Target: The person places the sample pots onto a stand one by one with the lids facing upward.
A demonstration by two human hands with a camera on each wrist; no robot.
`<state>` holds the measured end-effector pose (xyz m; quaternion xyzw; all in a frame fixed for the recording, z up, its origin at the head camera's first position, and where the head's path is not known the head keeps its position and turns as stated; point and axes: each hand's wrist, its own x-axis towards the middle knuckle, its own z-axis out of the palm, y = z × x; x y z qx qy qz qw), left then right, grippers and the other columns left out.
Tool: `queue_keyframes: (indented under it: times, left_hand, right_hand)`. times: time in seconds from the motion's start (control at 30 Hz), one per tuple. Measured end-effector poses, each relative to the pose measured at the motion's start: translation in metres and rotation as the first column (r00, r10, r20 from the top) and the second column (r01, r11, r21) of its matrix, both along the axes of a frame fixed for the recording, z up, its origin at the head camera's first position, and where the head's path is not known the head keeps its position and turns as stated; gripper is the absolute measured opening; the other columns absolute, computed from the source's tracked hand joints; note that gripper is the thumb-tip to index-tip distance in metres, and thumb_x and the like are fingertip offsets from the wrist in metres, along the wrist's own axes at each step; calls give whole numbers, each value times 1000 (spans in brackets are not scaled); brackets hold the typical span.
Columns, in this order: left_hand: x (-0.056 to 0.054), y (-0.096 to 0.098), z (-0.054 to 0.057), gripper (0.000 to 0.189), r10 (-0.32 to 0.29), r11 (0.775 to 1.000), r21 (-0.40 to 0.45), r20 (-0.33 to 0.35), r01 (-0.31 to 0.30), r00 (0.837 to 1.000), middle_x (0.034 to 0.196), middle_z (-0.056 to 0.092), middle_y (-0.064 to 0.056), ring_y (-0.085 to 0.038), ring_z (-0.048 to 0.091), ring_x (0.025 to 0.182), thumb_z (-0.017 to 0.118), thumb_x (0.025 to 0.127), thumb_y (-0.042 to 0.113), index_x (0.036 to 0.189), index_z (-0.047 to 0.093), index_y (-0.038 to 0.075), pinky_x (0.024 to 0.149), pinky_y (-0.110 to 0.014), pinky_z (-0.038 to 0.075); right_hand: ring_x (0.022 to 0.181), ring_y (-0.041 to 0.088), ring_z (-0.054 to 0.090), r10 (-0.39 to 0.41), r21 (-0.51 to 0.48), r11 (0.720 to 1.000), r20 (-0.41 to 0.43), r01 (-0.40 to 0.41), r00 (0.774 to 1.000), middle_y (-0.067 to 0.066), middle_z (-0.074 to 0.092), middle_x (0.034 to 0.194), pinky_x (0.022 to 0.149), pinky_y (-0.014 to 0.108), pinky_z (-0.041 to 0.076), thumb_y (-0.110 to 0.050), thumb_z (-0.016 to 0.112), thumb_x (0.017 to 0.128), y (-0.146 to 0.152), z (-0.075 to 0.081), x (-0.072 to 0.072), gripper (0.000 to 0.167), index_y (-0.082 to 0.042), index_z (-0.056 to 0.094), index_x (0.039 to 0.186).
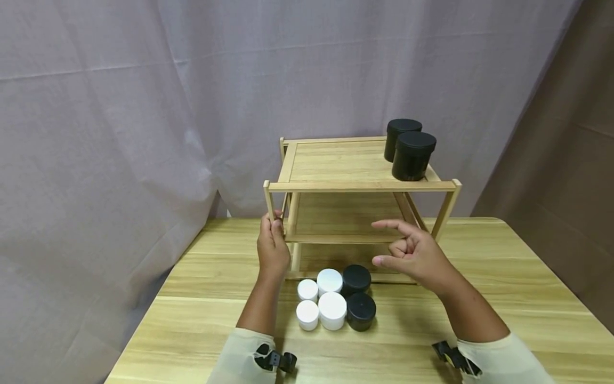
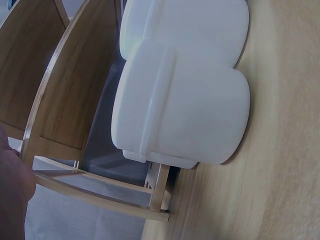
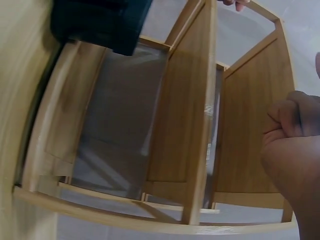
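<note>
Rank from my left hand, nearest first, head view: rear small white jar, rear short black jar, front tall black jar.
1. Rear small white jar, row's left end.
2. Rear short black jar, row's right end.
3. Front tall black jar, top shelf, right.

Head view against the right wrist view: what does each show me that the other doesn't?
Only the head view shows the four white jars and the two black jars on the top shelf. Only the right wrist view shows shelf undersides. Both show the rack, the table, the right hand, at least part of the left hand and at least one dark jar on the table.
</note>
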<state>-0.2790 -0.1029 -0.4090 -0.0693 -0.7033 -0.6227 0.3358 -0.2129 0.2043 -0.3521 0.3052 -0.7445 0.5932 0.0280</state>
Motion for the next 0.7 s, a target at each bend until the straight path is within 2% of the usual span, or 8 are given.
queue_keyframes:
  times: [0.13, 0.23, 0.5, 0.7]
  left_hand:
    - [0, -1, 0, 25, -6, 1000, 6, 3, 6, 1000, 89, 53, -14, -15, 47, 78, 45, 116, 11, 130, 60, -4, 71, -23, 43]
    - [0, 0, 0, 25, -16, 1000, 11, 5, 16, 1000, 89, 53, -16, -16, 47, 78, 45, 116, 11, 130, 60, -4, 71, -23, 43]
    - [0, 0, 0, 25, 1, 1000, -5, 11, -1, 1000, 88, 52, -13, -15, 47, 78, 45, 116, 13, 130, 60, -2, 71, -23, 43]
    - [-1, -1, -1, 26, -3, 1000, -11, 7, 3, 1000, 88, 52, -13, -15, 48, 77, 45, 117, 13, 130, 60, -3, 70, -23, 43]
  right_hand:
    - [49, 17, 19, -26, 68, 997, 45, 23, 999, 0, 23, 61, 42, 32, 25, 1, 82, 94, -1, -8, -3, 64, 1, 52, 151]
    - [50, 10, 21, -41, 99, 995, 76, 34, 996, -5, 25, 61, 44, 29, 26, -3, 84, 94, -1, -13, -4, 68, 6, 50, 152]
    - [52, 6, 23, -64, 120, 991, 91, 53, 994, -8, 27, 63, 46, 28, 29, -5, 84, 94, 0, -24, -7, 60, 3, 58, 147]
    - [54, 3, 27, -79, 157, 986, 143, 56, 987, -10, 30, 63, 49, 25, 31, -9, 86, 93, -4, -31, -11, 56, 1, 61, 142]
